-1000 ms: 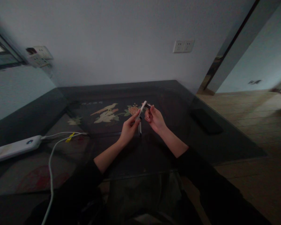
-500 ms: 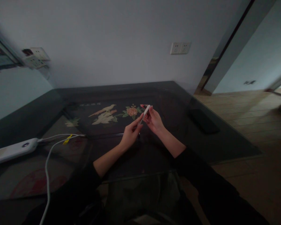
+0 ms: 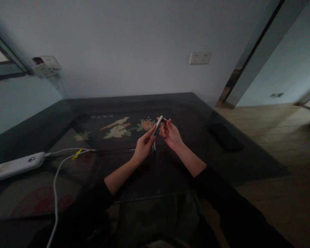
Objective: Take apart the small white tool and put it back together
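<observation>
Slim white stick-shaped object (image 3: 157,124), of a material too dim to name, is held between a person's two bare hands above the middle of a table, tilted with its upper end leaning away to the right. Behind it rises a plain pale wall (image 3: 124,44), which meets the far edge of the dark, glossy tabletop (image 3: 181,165). Set into that surface, a printed design of a pale bird and blossoms (image 3: 117,128) spreads beyond the hands. At the left edge lies a long white device with rounded corners (image 3: 17,167), probably put aside to leave the near middle free for handwork; a flat black rectangular slab (image 3: 226,137) rests well apart on the right. Trailing near the device, a white cable (image 3: 55,193) curves toward the near edge. Thumb and fingers of the left hand (image 3: 144,144) are closed around the white object's lower part, a grip that seems meant to steady it. Fingers curled, the right hand (image 3: 172,135) appears to pinch a small dark, shiny piece (image 3: 164,120) beside the upper end, probably for fine control; whether the two join cannot be told. Smallest is a yellow tag (image 3: 76,154) by the cable.
</observation>
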### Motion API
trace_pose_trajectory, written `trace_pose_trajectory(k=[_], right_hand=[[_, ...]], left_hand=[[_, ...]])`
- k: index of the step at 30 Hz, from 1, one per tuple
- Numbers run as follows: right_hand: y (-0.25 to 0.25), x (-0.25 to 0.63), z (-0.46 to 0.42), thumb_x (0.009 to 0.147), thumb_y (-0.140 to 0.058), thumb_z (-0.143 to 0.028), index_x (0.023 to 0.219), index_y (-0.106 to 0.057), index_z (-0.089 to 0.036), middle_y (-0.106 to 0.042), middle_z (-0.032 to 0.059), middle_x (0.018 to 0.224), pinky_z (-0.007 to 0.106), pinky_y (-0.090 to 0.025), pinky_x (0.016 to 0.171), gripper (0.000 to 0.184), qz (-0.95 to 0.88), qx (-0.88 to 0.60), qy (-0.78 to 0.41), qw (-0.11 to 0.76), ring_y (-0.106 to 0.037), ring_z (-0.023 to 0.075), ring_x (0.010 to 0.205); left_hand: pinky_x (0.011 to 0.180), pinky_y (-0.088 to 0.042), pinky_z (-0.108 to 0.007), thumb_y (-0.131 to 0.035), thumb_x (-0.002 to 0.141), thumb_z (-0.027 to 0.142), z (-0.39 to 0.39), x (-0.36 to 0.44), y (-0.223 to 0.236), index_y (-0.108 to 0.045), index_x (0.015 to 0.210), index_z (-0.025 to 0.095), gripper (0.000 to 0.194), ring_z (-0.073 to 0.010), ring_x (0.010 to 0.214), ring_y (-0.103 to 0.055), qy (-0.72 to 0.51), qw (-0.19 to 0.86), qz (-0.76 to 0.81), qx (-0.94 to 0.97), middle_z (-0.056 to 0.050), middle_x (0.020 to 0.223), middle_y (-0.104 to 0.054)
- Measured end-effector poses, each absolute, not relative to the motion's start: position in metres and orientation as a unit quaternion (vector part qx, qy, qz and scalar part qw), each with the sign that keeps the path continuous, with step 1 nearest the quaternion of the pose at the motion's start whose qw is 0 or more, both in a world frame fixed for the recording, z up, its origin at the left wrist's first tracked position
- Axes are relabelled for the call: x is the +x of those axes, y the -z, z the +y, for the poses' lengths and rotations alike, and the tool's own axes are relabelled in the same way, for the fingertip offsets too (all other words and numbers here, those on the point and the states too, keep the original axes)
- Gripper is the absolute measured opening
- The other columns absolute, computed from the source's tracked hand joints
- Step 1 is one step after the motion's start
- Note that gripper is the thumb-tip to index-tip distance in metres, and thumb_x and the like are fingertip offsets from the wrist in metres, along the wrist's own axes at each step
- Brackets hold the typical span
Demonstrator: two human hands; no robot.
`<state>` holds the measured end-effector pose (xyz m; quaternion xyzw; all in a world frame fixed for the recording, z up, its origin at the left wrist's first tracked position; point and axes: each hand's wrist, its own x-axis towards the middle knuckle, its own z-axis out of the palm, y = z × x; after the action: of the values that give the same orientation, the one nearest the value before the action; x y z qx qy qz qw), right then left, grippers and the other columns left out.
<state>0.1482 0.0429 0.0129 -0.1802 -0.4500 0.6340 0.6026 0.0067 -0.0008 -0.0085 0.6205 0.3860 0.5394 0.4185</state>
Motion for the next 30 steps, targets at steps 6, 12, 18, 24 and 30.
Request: trace_pose_trajectory(k=[6, 12, 18, 24, 30], right_hand=[[-0.013, 0.147, 0.043, 0.073, -0.070, -0.065, 0.070, -0.060, -0.020, -0.044, -0.0069, 0.052, 0.026, -0.020, 0.045, 0.046, -0.462, -0.182, -0.629, 0.599, -0.029, 0.0051, 0.043], [-0.011, 0.148, 0.043, 0.071, -0.070, -0.066, 0.078, -0.064, -0.020, -0.044, -0.0072, 0.052, 0.026, -0.023, 0.045, 0.047, -0.459, -0.200, -0.622, 0.603, -0.030, 0.0059, 0.044], [-0.012, 0.148, 0.043, 0.071, -0.074, -0.060, 0.098, -0.071, -0.020, -0.044, -0.0073, 0.053, 0.024, -0.025, 0.045, 0.048, -0.433, -0.196, -0.626, 0.619, -0.033, 0.0061, 0.046], [-0.014, 0.149, 0.042, 0.074, -0.070, -0.060, 0.099, -0.071, -0.020, -0.043, -0.0067, 0.054, 0.025, -0.027, 0.045, 0.047, -0.419, -0.229, -0.625, 0.618, -0.034, 0.0075, 0.048], [-0.012, 0.148, 0.042, 0.076, -0.067, -0.063, 0.099, -0.071, -0.020, -0.042, -0.0072, 0.054, 0.026, -0.023, 0.045, 0.049, -0.444, -0.222, -0.614, 0.614, -0.029, 0.0067, 0.045]], left_hand=[[0.043, -0.026, -0.020, -0.060, 0.089, 0.027, 0.000, 0.004, 0.009, -0.048, 0.144, 0.019, 0.056, -0.0060, 0.047, -0.032, -0.542, 0.410, 0.405, 0.612, 0.008, 0.058, -0.040], [0.043, -0.026, -0.019, -0.060, 0.089, 0.026, -0.004, 0.007, 0.007, -0.050, 0.142, 0.020, 0.054, -0.0060, 0.048, -0.032, -0.540, 0.408, 0.388, 0.626, 0.007, 0.058, -0.043], [0.040, -0.024, -0.018, -0.059, 0.090, 0.028, -0.011, 0.014, 0.009, -0.047, 0.144, 0.019, 0.056, -0.0041, 0.044, -0.030, -0.520, 0.451, 0.373, 0.622, 0.007, 0.060, -0.046], [0.037, -0.024, -0.017, -0.059, 0.089, 0.035, -0.014, 0.016, 0.009, -0.046, 0.145, 0.018, 0.060, -0.0039, 0.042, -0.029, -0.504, 0.487, 0.359, 0.616, 0.009, 0.056, -0.038], [0.041, -0.025, -0.018, -0.062, 0.088, 0.031, -0.003, 0.010, 0.010, -0.053, 0.140, 0.019, 0.054, -0.0045, 0.044, -0.030, -0.527, 0.453, 0.370, 0.616, 0.008, 0.056, -0.038]])
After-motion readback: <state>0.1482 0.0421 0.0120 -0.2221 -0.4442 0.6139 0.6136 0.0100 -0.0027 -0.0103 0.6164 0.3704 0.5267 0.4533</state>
